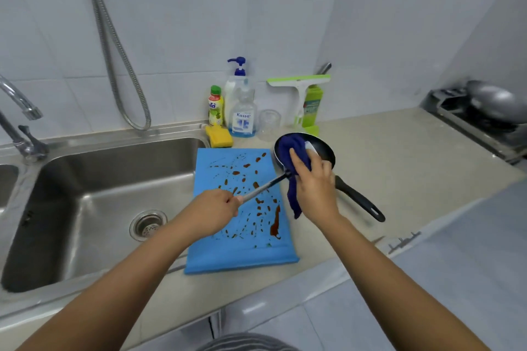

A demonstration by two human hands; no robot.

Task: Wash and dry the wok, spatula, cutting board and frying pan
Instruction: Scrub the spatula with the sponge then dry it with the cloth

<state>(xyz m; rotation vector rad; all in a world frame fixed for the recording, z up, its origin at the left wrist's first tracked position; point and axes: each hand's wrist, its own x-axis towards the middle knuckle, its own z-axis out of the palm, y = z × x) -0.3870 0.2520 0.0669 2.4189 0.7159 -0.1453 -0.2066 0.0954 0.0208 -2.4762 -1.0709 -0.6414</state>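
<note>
My left hand (214,211) grips the grey handle of the spatula (263,186), which slants up to the right over the cutting board. My right hand (313,188) holds a dark blue cloth (289,149) bunched round the spatula's far end, so the blade is hidden. Both sit just above the black frying pan (328,152), which lies on the counter with its handle pointing to the lower right. The blue cutting board (236,248) lies flat beside the sink, smeared with brown stains. The grey wok (496,100) rests on the stove at the far right.
A steel sink (94,179) with a drain and tap is on the left. Soap bottles (238,100), a yellow sponge (219,137), an upturned glass (269,124) and a green squeegee (299,85) stand along the back wall. Beige counter (399,157) stretches right toward the stove.
</note>
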